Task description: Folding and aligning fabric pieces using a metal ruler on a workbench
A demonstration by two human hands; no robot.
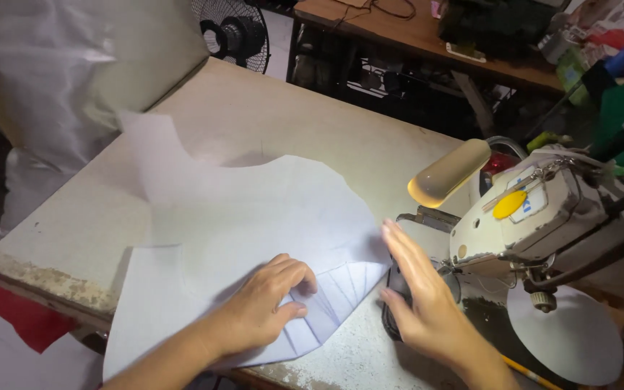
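While the left hand [258, 310] presses down near the lower middle of the frame, its fingers curl loosely over a folded corner of the white fabric piece [254, 224], with the thumb laid along the pleated edge; it pins the cloth rather than gripping it. This fabric piece lies flat on the worn, pale tabletop [269, 108], spreading from the lower left of the frame up toward the centre, with a curved cut-out along its upper edge and a fan of stitched or creased lines at its lower right corner, just under the left hand's fingers.

The right hand [420, 296] is in the lower right of the centre, open and flat with its fingers straight and close together, holding nothing. It stands on its edge just beside the fabric's right tip, next to the base of the sewing machine [543, 209]. That cream-coloured machine fills the right of the frame, with a yellow round knob on its head and a lit lamp [448, 173] shining down on the cloth from its left side.

A fan [236, 32] stands in the upper middle behind the tabletop, and a large pale plastic bag [59, 72] fills the upper left.
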